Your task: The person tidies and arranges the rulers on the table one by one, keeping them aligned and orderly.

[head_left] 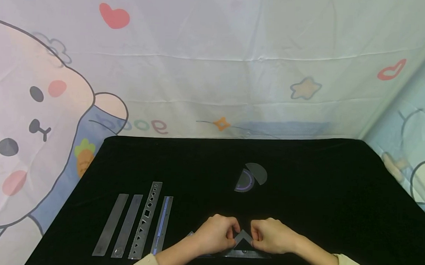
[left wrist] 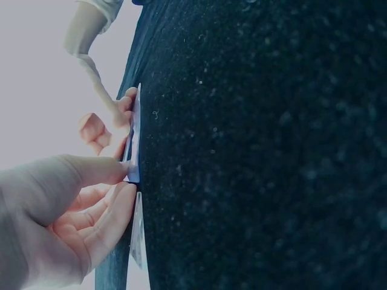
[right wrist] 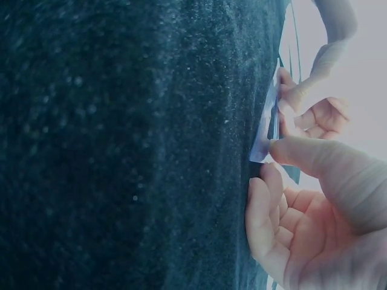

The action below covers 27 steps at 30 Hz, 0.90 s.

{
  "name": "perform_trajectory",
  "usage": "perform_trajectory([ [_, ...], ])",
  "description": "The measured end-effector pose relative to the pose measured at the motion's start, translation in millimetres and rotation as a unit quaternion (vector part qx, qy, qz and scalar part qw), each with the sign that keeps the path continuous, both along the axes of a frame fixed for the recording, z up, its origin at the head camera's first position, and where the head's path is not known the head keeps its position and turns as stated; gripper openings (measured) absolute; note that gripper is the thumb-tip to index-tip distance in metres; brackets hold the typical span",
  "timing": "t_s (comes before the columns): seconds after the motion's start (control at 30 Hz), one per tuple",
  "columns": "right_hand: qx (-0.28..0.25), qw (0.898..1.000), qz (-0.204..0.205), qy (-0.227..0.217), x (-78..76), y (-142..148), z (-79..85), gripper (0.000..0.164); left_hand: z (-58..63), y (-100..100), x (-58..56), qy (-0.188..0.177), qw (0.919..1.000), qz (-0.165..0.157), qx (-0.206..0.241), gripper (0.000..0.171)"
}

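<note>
A clear triangular set square (head_left: pixel 247 254) lies at the front of the black cloth, its apex pointing away from me. My left hand (head_left: pixel 216 234) pinches its left corner side, with the thumb on the edge in the left wrist view. On the opposite side, my right hand (head_left: pixel 276 235) pinches the sloping edge between thumb and curled fingers. Another clear set square (left wrist: pixel 138 232) lies just left of it, mostly hidden under my left hand in the head view.
Several straight rulers stand in a row at left, among them a stencil ruler (head_left: pixel 145 220) with cut-out shapes and a ruler with a blue strip (head_left: pixel 161 225). Farther back, a small protractor (head_left: pixel 245 182) touches a larger protractor (head_left: pixel 258 173). A printed curtain (head_left: pixel 214 81) hangs behind the table.
</note>
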State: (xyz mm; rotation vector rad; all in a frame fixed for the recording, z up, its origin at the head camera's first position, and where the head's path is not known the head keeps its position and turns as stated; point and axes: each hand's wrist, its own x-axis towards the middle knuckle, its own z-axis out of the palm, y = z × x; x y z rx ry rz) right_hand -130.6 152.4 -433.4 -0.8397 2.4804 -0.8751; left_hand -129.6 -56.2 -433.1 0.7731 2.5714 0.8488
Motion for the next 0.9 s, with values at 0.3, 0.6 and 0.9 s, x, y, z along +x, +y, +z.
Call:
perform_trajectory([
  [0.3, -0.013, 0.999, -0.01, -0.033, -0.8, 2, 0.4, 0.014, 3.6, -3, -2.0, -0.029, 0.9993, -0.018, 0.015, 0.022],
  [0.6, -0.036, 0.999, -0.024, -0.002, -4.1, 4, 1.1, 0.006, 10.5, -5, -8.2, -0.009, 0.9993, -0.035, 0.015, 0.023],
  [0.9, -0.062, 0.995, -0.072, -0.023, -11.6, 8, 4.8, 0.022, 20.6, -4, -21.1, 0.041, 0.9983, -0.007, 0.04, 0.021],
])
